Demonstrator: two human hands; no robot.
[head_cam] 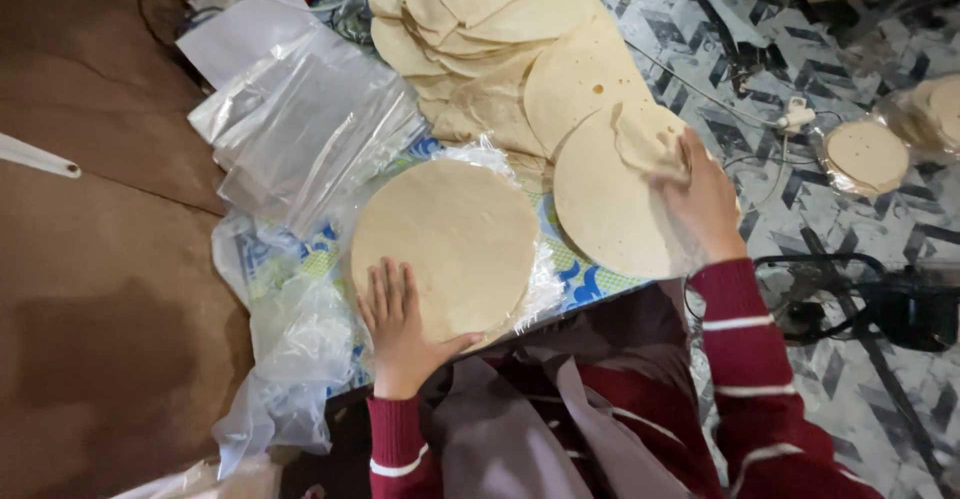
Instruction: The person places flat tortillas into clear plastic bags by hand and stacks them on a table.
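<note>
A stack of round pale flatbreads (445, 234) lies on a sheet of clear plastic on the table. My left hand (400, 329) rests flat on its near edge, fingers apart, thumb under the rim. To the right lies another round flatbread (605, 204). My right hand (705, 199) pinches its far edge and folds it up and over. Both sleeves are dark red with white stripes.
A heap of overlapping flatbreads (490, 29) fills the far part of the table. Clear plastic bags (300, 119) are stacked at the left, and crumpled plastic (290, 359) hangs off the near left corner. Bagged flatbreads (867, 156) and cables lie on the patterned floor at right.
</note>
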